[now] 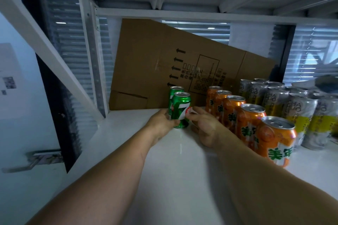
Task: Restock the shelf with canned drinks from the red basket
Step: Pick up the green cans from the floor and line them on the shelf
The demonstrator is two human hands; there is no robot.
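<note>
Both forearms reach in over the white shelf (175, 160), front part bare, likely room for more rows. Left hand (161, 121) wraps the front green can (181, 109) from the left, fingers curled round its lower body; right hand (204, 127) pinches the same can from the right with thumb and fingertips on the label, so the hands are close together, both clamped on that one can. Can stands upright on the shelf, looks like it's being squared up into line, label facing out. Just behind it, touching or nearly so, a second green can (176, 90) starts the green row. To the right, well apart, a row of orange cans (252, 122) runs front to back, then silver-yellow cans (300, 113) further right, so sorting is by flavour in columns. At the back a flattened cardboard (155, 64) leans tilted against the rear, probably a backstop. Red basket not in view. Stocking seems partway: green row is short.
</note>
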